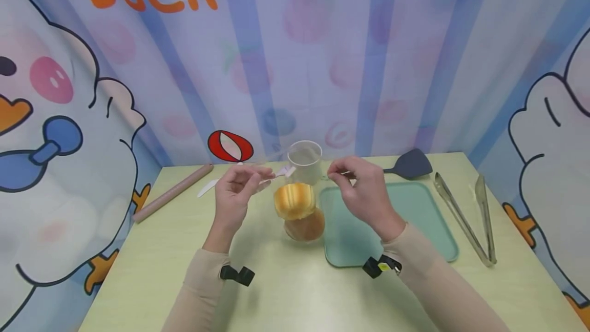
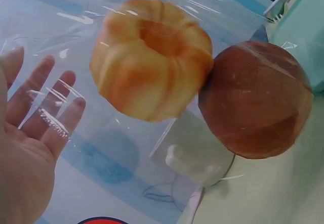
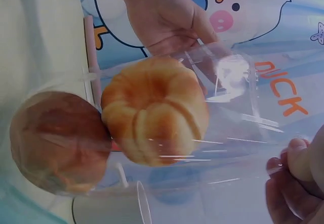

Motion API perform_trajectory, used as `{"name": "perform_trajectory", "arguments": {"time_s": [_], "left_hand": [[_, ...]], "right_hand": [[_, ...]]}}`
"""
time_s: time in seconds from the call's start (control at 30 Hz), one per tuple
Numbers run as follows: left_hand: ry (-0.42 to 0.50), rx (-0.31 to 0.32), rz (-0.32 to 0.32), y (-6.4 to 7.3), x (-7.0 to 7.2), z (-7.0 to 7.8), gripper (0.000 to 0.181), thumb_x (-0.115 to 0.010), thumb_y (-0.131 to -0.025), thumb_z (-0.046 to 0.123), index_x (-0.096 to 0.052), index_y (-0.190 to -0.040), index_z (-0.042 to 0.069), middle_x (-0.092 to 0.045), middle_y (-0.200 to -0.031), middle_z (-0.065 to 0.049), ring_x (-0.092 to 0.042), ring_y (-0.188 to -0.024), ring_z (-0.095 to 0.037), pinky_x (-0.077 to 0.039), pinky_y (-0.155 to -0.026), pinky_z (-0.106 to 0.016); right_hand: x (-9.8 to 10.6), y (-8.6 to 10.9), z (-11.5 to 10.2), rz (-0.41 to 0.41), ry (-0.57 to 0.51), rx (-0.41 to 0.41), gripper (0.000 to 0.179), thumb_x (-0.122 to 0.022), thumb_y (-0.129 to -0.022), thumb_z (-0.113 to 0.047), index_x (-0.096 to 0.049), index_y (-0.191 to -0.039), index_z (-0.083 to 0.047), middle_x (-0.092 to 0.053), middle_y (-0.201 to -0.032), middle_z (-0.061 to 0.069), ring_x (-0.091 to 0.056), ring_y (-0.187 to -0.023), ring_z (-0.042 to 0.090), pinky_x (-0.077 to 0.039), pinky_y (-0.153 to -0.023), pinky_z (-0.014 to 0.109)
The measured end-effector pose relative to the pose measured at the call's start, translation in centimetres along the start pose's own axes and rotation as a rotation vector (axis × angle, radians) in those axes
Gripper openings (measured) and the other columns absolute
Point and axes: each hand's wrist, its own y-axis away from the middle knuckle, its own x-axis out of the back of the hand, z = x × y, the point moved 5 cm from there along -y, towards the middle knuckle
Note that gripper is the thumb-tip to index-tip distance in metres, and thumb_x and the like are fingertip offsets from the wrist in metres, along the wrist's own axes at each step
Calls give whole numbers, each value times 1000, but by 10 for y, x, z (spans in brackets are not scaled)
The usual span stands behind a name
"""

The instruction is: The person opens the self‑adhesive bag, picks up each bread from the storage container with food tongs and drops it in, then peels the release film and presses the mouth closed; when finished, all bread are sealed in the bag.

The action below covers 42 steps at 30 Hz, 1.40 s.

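My head view looks forward and down over the table [image 1: 299, 293]; both wrist views, close, from opposite sides, share the golden bun [image 2: 132, 71] and brown bun [image 2: 257, 101].

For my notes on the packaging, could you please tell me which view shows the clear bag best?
The right wrist view, where the clear bag shows much of its outline and the right hand pinches its edge. The left wrist view shows mostly film and glare; the head view, only faint traces.

Fwd path btwn L hand [image 1: 237, 187] & R hand [image 1: 361, 186] is blocked by clear bag [image 3: 223, 97] w/ buns [image 1: 295, 201], then mug [image 1: 306, 169]; room is found on surface [image 1: 304, 293] btwn sleeves [image 1: 199, 281].
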Motion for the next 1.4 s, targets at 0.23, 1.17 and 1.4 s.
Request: {"name": "perform_trajectory", "arguments": {"time_s": [0.23, 1.17, 1.4], "left_hand": [[7, -19, 16, 0, 2, 1, 5, -53, -110, 8, -51, -114, 6, -76, -121, -16, -76, -108, -31, -60, -95, -49], [-53, 154, 169, 21, 18, -29, 23, -56, -110, 30, -46, -110, 9, -81, -104, -10, -79, -91, -36, -65, -74, -42], [-34, 90, 166, 19, 14, -25, 9, -56, -110, 17, -50, -108, 11, -79, -105, -10, -77, -94, -26, -64, -80, -46]], "right_hand": [[2, 2, 1, 59, -28, -16, 9, -77, -91, 4, -74, -92, -5, -75, -88, 7, -74, -84, 20, -64, -73, 37], [-48, 17, 38, -240, -644, -527, 15, -55, -109, -5, -60, -115, 8, -71, -121, 27, -72, -106, 16, -59, -97, 39], [-57, 20, 32, -348, -752, -532, 15, -41, -115, -14, -46, -115, 0, -73, -122, 25, -72, -115, 37, -57, -102, 42]]}}
